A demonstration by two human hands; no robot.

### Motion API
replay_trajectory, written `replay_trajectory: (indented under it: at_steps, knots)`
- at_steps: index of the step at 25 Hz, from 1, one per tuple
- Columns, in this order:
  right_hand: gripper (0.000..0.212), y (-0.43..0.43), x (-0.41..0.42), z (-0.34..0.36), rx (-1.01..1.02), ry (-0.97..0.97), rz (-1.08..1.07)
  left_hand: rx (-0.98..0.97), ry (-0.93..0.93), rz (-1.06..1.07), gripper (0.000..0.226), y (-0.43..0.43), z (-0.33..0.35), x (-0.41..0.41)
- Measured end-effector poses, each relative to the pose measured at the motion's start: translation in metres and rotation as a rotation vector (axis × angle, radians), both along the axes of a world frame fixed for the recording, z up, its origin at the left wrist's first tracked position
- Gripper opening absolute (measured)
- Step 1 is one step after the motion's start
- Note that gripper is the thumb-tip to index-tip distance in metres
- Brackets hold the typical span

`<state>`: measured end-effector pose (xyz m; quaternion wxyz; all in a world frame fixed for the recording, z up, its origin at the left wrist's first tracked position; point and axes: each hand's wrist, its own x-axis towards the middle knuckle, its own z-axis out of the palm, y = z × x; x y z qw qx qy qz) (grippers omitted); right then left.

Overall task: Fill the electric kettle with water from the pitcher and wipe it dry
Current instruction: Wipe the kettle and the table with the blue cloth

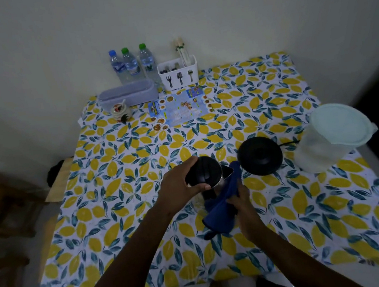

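The electric kettle [209, 173], steel with a black lid, stands at the middle of the table. My left hand [179, 184] grips its lid from above and from the left. My right hand [239, 199] presses a blue cloth [219, 211] against the kettle's right and near side. The cloth hides most of the kettle's body. The kettle's black round base [260, 155] lies just to the right, with its cord running off right. The pitcher [334, 136], translucent white with a pale lid on it, stands at the right edge of the table.
The lemon-print tablecloth [123, 200] covers the table. At the back stand three water bottles [131, 63], a white cutlery holder [178, 75], a lilac oblong box [128, 94], a small ceramic jar [120, 111] and a menu card [179, 108]. A wooden stool [3, 199] stands left.
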<state>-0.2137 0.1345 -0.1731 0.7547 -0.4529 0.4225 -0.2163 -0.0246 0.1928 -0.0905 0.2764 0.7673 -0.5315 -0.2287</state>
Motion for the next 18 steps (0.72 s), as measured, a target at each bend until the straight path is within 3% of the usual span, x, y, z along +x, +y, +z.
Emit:
replay_trajectory:
  at_steps: [3, 6, 10, 14, 18]
  knots:
    - [0.095, 0.033, 0.011, 0.013, -0.266, 0.211, 0.044, 0.006, -0.014, -0.027, 0.086, 0.001, 0.0, 0.002]
    - [0.109, 0.055, 0.031, 0.021, -0.415, 0.313, -0.04, 0.017, -0.048, -0.074, 0.081, 0.001, -0.001, 0.007]
    - [0.114, 0.065, 0.057, 0.023, -0.502, 0.446, -0.203, 0.041, -0.057, -0.171, 0.073, 0.001, -0.001, 0.016]
    - [0.117, 0.064, 0.059, 0.01, -0.432, 0.513, -0.253, 0.043, -0.02, -0.174, 0.073, 0.001, -0.005, 0.021]
    - [0.093, 0.059, 0.041, -0.009, -0.306, 0.462, -0.232, -0.048, 0.176, 0.041, 0.077, 0.014, -0.018, 0.025]
